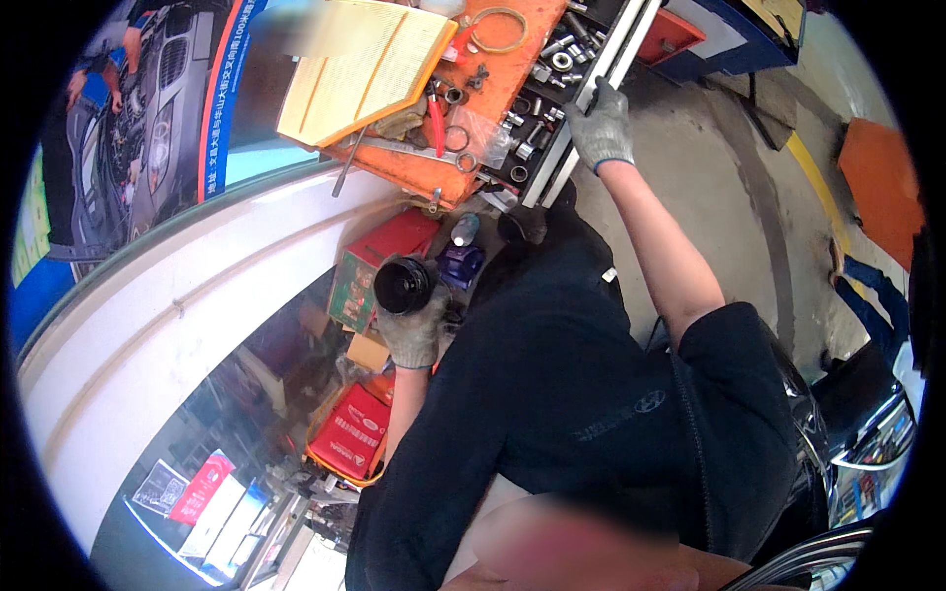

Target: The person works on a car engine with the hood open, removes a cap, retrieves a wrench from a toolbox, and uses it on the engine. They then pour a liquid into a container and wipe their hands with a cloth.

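Note:
My left hand (412, 335), in a grey work glove, is closed around a black round part (402, 285) with a ringed, cup-like end facing up. Its exact kind I cannot make out. Far from it, my right hand (601, 130), gloved too, grips the metal edge of an open tool drawer (621, 54). Sockets (562, 61) and other small metal tools lie in that drawer. Left of it, on the orange cabinet top (503, 84), are a pleated air filter (370, 74) with a yellow-orange rim, red-handled pliers (436, 123) and several loose rings.
Below the cabinet stand a red and green box (379, 261), a dark blue container (459, 264) and a plastic bottle (465, 229). A red case (352, 431) sits near my left forearm. A white wall ledge (168, 325) runs along the left. Someone in blue trousers (877, 295) is at far right.

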`<state>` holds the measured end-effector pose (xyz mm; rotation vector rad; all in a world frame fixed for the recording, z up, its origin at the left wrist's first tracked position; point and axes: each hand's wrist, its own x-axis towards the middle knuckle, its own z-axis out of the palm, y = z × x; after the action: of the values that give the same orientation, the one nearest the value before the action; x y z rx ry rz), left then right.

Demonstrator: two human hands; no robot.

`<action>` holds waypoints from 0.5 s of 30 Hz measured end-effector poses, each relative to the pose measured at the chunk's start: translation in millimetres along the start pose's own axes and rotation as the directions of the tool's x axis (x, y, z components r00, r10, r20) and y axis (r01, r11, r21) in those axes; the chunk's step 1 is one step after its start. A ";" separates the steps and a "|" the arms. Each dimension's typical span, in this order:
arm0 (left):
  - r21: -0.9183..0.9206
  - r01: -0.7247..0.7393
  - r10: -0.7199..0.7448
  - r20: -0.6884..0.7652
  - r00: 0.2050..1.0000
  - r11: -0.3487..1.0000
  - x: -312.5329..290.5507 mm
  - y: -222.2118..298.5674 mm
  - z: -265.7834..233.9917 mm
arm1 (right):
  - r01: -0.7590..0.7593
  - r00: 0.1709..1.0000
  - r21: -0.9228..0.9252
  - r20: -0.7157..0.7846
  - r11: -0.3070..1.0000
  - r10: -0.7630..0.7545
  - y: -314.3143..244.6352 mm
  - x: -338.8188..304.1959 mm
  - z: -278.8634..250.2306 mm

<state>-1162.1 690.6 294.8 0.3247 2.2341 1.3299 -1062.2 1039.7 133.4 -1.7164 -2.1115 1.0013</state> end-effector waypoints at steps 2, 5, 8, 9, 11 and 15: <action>0.005 -0.001 0.002 -0.025 1.000 1.000 -5.2 -1.4 -0.4 | 0.175 0.985 0.181 -0.035 0.968 -0.172 -26.5 -13.4 -14.8; -0.002 0.009 -0.009 -0.056 0.998 1.000 -7.0 -0.1 0.4 | 0.202 0.937 0.379 0.193 0.903 -0.291 -53.5 -33.4 -20.7; 0.010 0.065 -0.065 -0.065 0.996 0.998 -10.1 -2.6 -1.3 | 0.177 0.800 0.427 0.462 0.886 -0.383 -91.8 -69.2 -32.7; -0.003 0.083 -0.083 -0.050 0.995 0.997 -11.2 -9.8 -4.2 | 0.214 0.717 0.427 0.542 0.879 -0.438 -95.9 -80.7 -34.7; -0.004 0.074 -0.074 -0.028 0.997 0.997 -12.6 -14.8 -2.0 | 0.319 0.549 0.478 0.611 0.818 -0.571 -99.6 -102.7 -42.5; 0.137 -0.005 0.003 0.018 1.000 0.991 -9.4 -0.3 10.6 | 0.319 0.462 0.532 0.635 0.784 -0.619 -59.5 -128.0 -37.2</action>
<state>-1148.5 694.1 293.4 0.3886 2.3164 1.1735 -1050.5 929.1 227.9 -0.3791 -2.4269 2.0146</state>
